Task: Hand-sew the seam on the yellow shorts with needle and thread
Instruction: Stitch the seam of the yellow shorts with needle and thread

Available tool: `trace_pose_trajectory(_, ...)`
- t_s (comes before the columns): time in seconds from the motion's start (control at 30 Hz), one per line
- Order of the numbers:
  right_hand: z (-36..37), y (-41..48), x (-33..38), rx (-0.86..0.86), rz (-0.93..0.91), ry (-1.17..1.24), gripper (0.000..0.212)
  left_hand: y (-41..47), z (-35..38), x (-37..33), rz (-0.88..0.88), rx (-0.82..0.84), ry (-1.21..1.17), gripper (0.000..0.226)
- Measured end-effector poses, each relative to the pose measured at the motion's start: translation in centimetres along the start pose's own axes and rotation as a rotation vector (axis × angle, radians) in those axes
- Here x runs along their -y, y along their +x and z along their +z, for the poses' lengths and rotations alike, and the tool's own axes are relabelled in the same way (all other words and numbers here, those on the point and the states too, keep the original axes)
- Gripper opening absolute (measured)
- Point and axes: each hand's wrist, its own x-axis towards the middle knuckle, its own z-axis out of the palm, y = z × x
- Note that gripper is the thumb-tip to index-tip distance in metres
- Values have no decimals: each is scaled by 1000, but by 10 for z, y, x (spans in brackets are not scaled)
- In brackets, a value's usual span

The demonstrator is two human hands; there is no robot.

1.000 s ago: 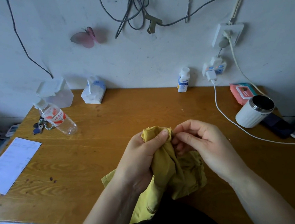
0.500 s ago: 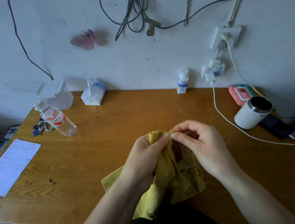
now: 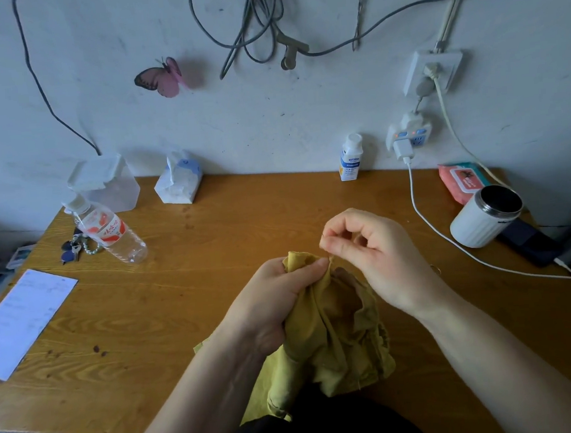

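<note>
Yellow shorts bunched in left hand; needle indiscernible in right hand.

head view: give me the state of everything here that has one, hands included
yellow shorts: bunched, gripped at the top edge
left hand: closed on the shorts
right hand: raised above the fabric, thumb and forefinger pinched; needle too small to confirm
water bottle: capped, lying tilted
white mug: lidless, tipped over
clear container: lid on
small white bottle: upright, capped
charger: plugged in
wipes pack: flap shut
</note>
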Motion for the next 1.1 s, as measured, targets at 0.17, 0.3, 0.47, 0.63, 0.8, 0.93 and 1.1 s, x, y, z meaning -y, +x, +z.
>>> trace_pose_trajectory(0.17, 12, 1, -6, -89, 162, 253, 9, 5, -6, -5, 5, -20, 22, 28)
trace_pose_trajectory(0.3, 10, 3, -7, 60, 163, 155, 12, 6, -9, -2, 13, -10, -3, 25)
trace_pose_trajectory(0.47, 11, 3, -7, 120, 199, 125, 22, 8, -10, 2, 26, 0, 69, 19)
trace_pose_trajectory(0.63, 21, -3, -3, -26, 43, 26, 23, 10, -12, 0, 73, -8, 195, 17)
trace_pose_trajectory(0.8, 29, -8, -8, -76, 151, 145, 17, 10, -15, 0, 88, -5, 222, 17)
trace_pose_trajectory(0.93, 31, -11, -12, -9, 235, 211, 13, 11, -17, 5, 117, -46, 178, 19)
trace_pose_trajectory(1.1, 30, -10, -8, 19, 63, 16, 13, 12, -20, 4, 130, -54, 154, 17)
